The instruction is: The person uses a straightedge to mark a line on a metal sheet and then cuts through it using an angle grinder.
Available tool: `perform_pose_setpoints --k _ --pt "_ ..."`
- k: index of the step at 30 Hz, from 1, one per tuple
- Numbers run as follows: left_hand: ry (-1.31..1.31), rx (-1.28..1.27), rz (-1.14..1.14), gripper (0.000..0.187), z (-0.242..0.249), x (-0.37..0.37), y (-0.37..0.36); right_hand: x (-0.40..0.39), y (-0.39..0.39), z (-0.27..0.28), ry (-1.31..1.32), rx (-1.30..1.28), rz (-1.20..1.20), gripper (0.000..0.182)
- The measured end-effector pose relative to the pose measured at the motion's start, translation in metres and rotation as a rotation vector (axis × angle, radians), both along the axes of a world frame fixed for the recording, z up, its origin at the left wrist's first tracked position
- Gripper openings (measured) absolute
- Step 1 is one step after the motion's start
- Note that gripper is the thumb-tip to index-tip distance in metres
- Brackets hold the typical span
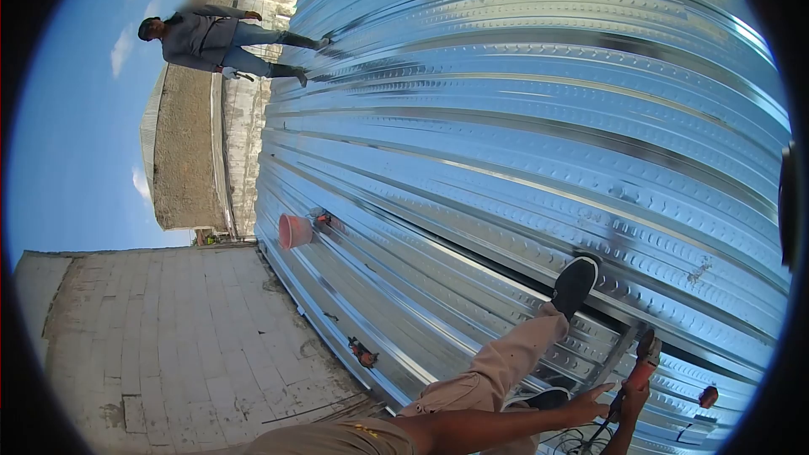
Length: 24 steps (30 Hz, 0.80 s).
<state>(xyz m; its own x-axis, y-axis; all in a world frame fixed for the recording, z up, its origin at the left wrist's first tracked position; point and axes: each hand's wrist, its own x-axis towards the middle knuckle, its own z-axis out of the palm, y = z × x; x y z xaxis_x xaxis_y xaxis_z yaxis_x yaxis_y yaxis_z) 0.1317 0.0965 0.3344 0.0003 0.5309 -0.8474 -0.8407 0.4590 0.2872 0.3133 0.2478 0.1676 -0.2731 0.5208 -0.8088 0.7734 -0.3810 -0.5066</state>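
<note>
The view is turned on its side. My right hand (634, 402), low at the right, is wrapped round a red and black power tool (647, 364) that looks like an angle grinder. Its dark head points at the ribbed metal sheeting (506, 152), close to a gap and a metal bar (618, 355). My left hand (586, 405) is just left of the tool, fingers stretched out and apart, holding nothing visible. A dark cable (575, 440) hangs and loops beneath the hands. My dark shoe (575, 284) stands beside the gap; the other is partly hidden behind my left forearm.
Another person (202, 38) stands on the sheeting's far edge, upper left. A red bucket (295, 232) sits near the left edge beside a red tool (323, 219). Another reddish object (362, 352) lies lower down. A pale block surface (185, 337) borders the sheeting.
</note>
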Motion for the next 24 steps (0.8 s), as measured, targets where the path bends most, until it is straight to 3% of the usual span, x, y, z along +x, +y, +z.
perform_pose_setpoints --k 3,4,6,7,9,11,13,15,17,19,24 --pt "0.007 0.122 -0.086 0.08 -0.007 0.027 0.0 0.004 0.004 0.006 -0.005 0.048 0.071 0.041" --pt "-0.082 0.151 -0.213 0.075 0.006 0.012 0.002 -0.004 0.004 0.014 -0.03 0.029 0.051 0.041" --pt "-0.195 0.254 -0.418 0.051 0.007 0.008 -0.002 -0.005 0.005 0.015 -0.119 0.097 0.124 0.046" --pt "-0.123 0.264 -0.475 0.044 0.009 0.015 -0.005 -0.021 0.005 0.032 -0.115 0.112 0.1 0.05" --pt "0.012 0.34 -0.593 0.043 0.007 0.021 -0.014 -0.023 0.006 0.033 -0.168 0.137 0.141 0.053" --pt "-0.112 0.227 -0.675 0.042 0.017 0.01 -0.011 -0.026 0.006 0.036 -0.206 0.15 0.134 0.05" --pt "0.053 0.227 -0.752 0.042 0.015 0.021 -0.02 -0.036 0.007 0.046 -0.207 0.084 0.068 0.051" --pt "0.071 0.172 -0.843 0.057 0.038 -0.01 0.002 -0.037 0.005 0.048 -0.209 0.049 0.023 0.052" --pt "0.077 0.145 -0.253 0.08 0.026 0.001 -0.005 -0.034 0.005 0.046 -0.171 0.034 0.065 0.048" --pt "-0.12 0.073 -0.045 0.093 0.027 -0.02 0.006 -0.028 0.004 0.04 -0.163 -0.035 0.005 0.049" --pt "-0.224 0.029 -0.088 0.09 0.027 -0.027 0.002 -0.016 -0.006 0.032 -0.057 -0.107 -0.045 0.052"
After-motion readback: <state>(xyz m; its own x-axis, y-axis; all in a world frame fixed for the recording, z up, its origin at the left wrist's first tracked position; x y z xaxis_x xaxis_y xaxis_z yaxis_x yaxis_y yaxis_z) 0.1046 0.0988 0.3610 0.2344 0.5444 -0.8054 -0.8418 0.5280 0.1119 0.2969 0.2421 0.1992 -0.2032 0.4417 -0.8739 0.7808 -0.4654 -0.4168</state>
